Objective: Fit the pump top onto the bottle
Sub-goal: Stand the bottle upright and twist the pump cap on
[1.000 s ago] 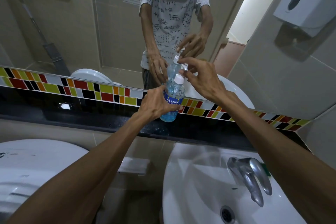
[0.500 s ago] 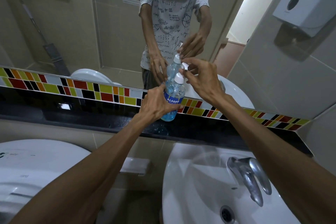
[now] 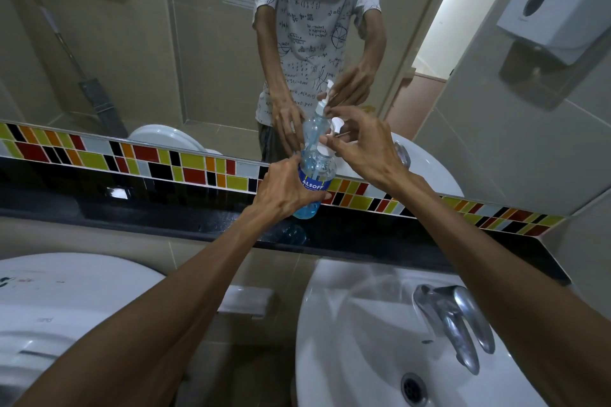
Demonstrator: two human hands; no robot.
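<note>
My left hand (image 3: 284,190) is closed around the lower body of the bottle (image 3: 314,175), fingers wrapped over the blue label, thumb side toward me. The bottle stands upright on the black ledge (image 3: 165,218), just in front of the mirror (image 3: 165,59), its base touching the ledge. It is clear plastic, rounded at the shoulder, with pale blue liquid inside and a thin tube visible through the wall.

My right hand (image 3: 362,149) is half closed above and to the right of the neck. Thumb and forefinger pinch the white pump top (image 3: 325,150) at its collar; the other fingers are spread and curled loosely. The pump top sits at the bottle's mouth. I cannot tell whether it is fully seated. Its white nozzle shows just above my fingers.

Both forearms are bare and reach forward from the lower corners, converging at the bottle. The left wrist is straight; the right wrist is bent down toward the neck.

The ledge is glossy and dark, and shows a faint reflection of the bottle. Behind it runs a tile strip (image 3: 99,155) of small red, yellow, orange, black and white rectangles. Below the ledge is a white glazed basin (image 3: 347,340) with a chrome tap (image 3: 453,324) and a drain. A second white basin (image 3: 66,291) lies to the left. A white plastic dispenser (image 3: 562,0) hangs on the right wall.
</note>
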